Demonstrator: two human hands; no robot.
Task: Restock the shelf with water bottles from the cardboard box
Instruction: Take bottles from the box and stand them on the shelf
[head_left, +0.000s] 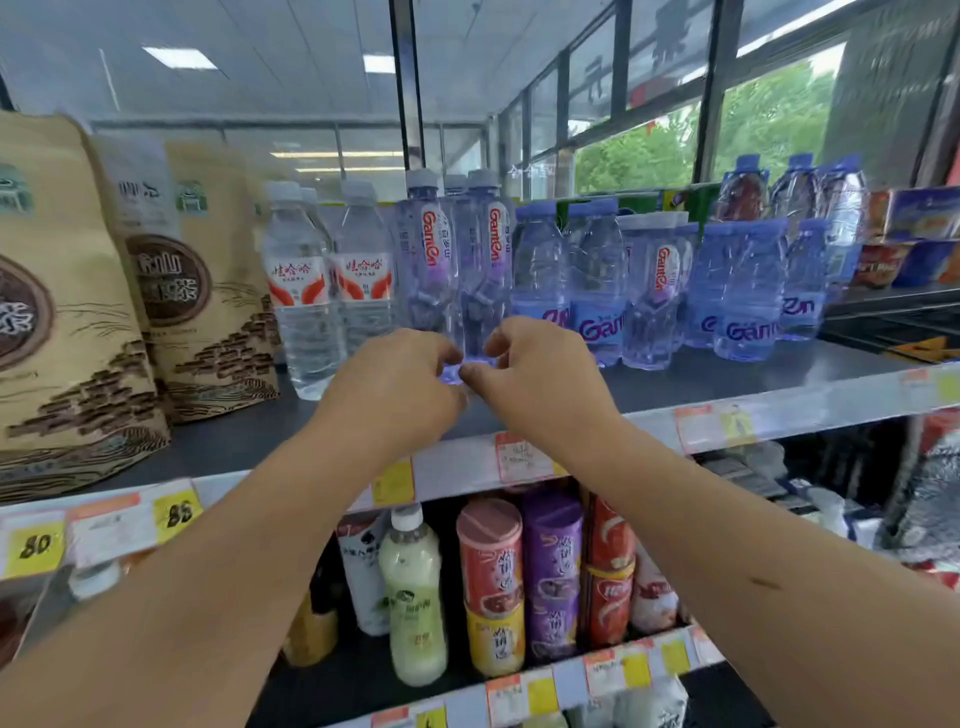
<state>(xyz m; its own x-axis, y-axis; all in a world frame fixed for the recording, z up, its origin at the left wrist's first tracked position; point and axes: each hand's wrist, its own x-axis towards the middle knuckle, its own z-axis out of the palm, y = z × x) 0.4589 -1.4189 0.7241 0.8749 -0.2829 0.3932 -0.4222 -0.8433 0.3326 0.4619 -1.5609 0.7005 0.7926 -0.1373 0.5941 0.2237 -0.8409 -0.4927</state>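
Currently both hands sit at mid-frame, low against a tall bottle (480, 291) on the shelf (727, 374).

- Grip: left hand (400, 384) and right hand (540, 379) each have their fingers curled in, tips pinching the bottle's foot from either side. Contact looks light, and part of it is hidden behind the knuckles.
- Bottle: upright, label forward, in the row between the white-label bottles (301, 291) at left and the short bottles (597, 291) at right.
- Judgement: holding it low with both hands suits nudging the foot into line without tipping a tall, narrow body. The step in hand is likely seating or squaring it.
- Box: not in view.
- Risk: the neighbouring bottles stand close, so a sideways push could topple one.
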